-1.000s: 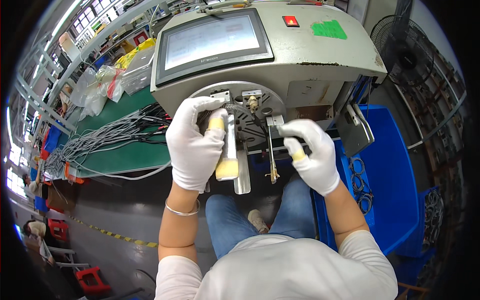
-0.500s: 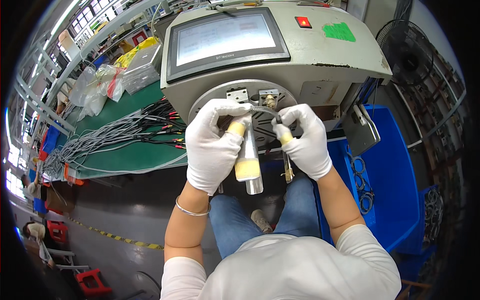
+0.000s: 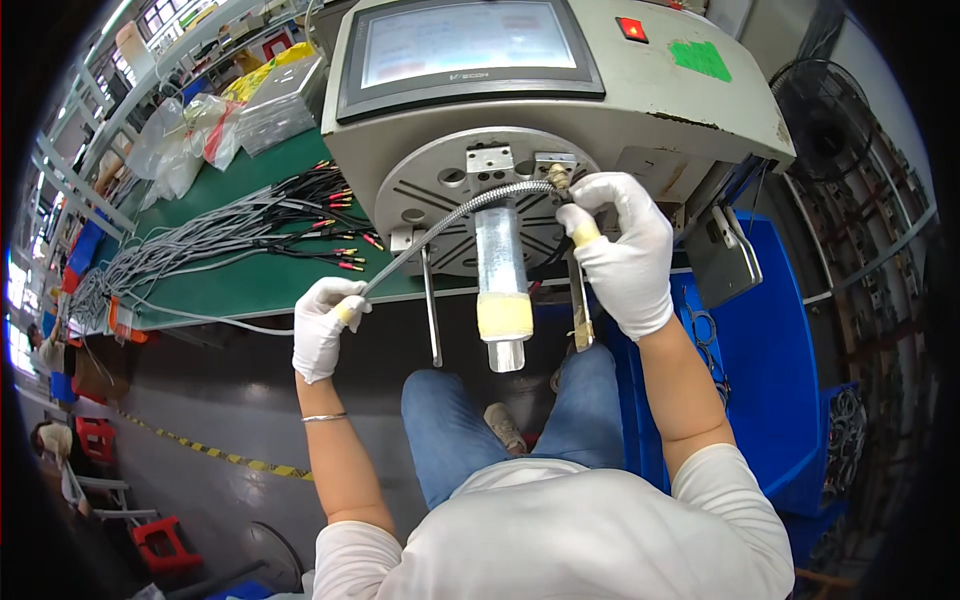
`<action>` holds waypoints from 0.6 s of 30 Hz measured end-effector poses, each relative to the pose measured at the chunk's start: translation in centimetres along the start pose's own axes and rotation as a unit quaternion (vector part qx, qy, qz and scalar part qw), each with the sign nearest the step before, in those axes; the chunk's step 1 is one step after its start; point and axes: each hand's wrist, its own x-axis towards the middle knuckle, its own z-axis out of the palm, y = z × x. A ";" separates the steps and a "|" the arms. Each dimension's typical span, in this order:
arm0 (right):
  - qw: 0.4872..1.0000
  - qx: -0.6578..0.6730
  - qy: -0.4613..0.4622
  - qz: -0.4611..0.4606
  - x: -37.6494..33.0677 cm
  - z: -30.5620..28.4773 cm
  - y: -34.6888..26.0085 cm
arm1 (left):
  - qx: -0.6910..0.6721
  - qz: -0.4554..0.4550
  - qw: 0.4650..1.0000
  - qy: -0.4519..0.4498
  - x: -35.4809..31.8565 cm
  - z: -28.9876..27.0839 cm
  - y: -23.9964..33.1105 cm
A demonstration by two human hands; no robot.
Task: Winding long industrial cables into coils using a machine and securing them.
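A grey cable (image 3: 440, 228) with a ribbed, spring-like sleeve arcs over the metal spindle (image 3: 500, 250) of a slotted round plate (image 3: 400, 190). My left hand (image 3: 318, 328), in a white glove, is closed in a pinch around the cable, out to the left. My right hand (image 3: 630, 255), gloved too, has thumb and index finger closed at the cable's other end, beside a small brass-coloured fitting (image 3: 558, 177) on the plate. The fingers partly hide that end. Yellowish tape (image 3: 505, 316) wraps the spindle's lower part.
The plate belongs to a beige machine (image 3: 640, 110) with a screen (image 3: 465, 45). Metal rods (image 3: 431, 310) jut out beside the spindle. A bundle of grey cables (image 3: 200, 245) lies on the green table (image 3: 265, 285); a blue bin (image 3: 775, 370) with coiled cables stands right.
My left hand has moved away left and down, drawing the cable out across the spindle. My right hand has shifted slightly right and up, to the fitting.
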 end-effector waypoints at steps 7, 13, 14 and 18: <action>0.990 -0.100 0.070 -0.075 -0.1 0.8 -0.3 | 0.007 -0.063 0.998 -0.013 -1.3 -3.2 -3.8; 0.992 -0.076 0.092 -0.044 -3.1 -2.1 0.3 | -0.031 -0.077 0.996 -0.013 -1.1 -3.5 -5.1; 0.990 -0.078 0.112 -0.025 -3.7 -2.8 0.5 | -0.028 -0.071 0.997 -0.007 -1.0 -3.6 -4.8; 0.988 -0.052 0.145 0.030 -5.3 -6.2 1.1 | -0.010 -0.073 0.997 -0.018 -0.9 -4.3 -3.1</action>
